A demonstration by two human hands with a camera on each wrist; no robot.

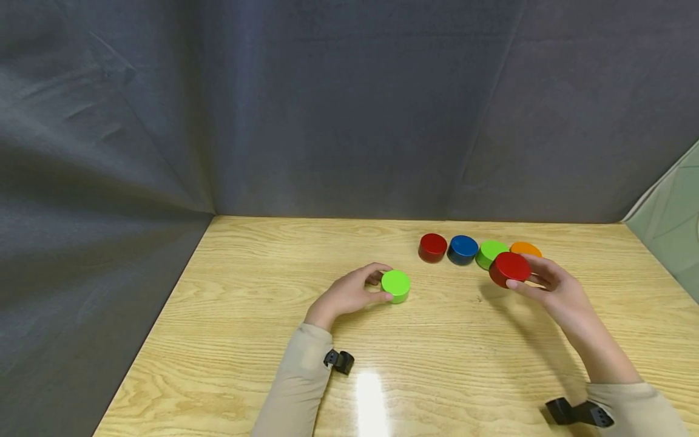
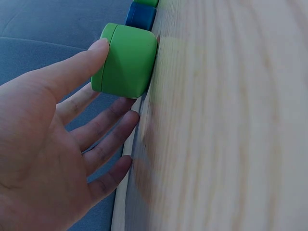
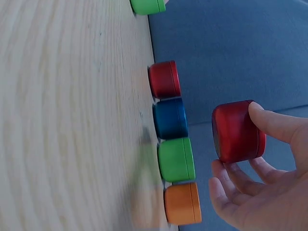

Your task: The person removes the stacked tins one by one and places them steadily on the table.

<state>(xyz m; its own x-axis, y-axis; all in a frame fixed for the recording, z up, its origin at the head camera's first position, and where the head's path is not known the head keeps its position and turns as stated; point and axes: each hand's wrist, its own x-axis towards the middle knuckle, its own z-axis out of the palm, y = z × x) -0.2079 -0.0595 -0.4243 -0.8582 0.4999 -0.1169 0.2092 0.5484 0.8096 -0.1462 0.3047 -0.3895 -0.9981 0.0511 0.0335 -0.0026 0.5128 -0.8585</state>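
Observation:
My left hand (image 1: pixel 352 291) pinches a bright green round lidded tin (image 1: pixel 395 286) between thumb and fingers, at or just above the tabletop. In the left wrist view, the thumb lies against the seam of this green tin (image 2: pixel 127 60). Held in the air, a red round lidded tin (image 3: pixel 238 131) is gripped between the thumb and fingers of my right hand (image 1: pixel 554 288). Behind it, a row on the table has another red tin (image 1: pixel 432 249), a blue tin (image 1: pixel 463 250), a second green tin (image 1: pixel 489 254) and an orange tin (image 1: pixel 526 249), partly hidden by the held tin and hand.
The light wooden table (image 1: pixel 246 340) is backed by a dark grey cloth (image 1: pixel 355 121), which also hangs along its left side. A pale green surface (image 1: pixel 668 212) shows beyond the right edge. Each sleeve carries a small black wrist device.

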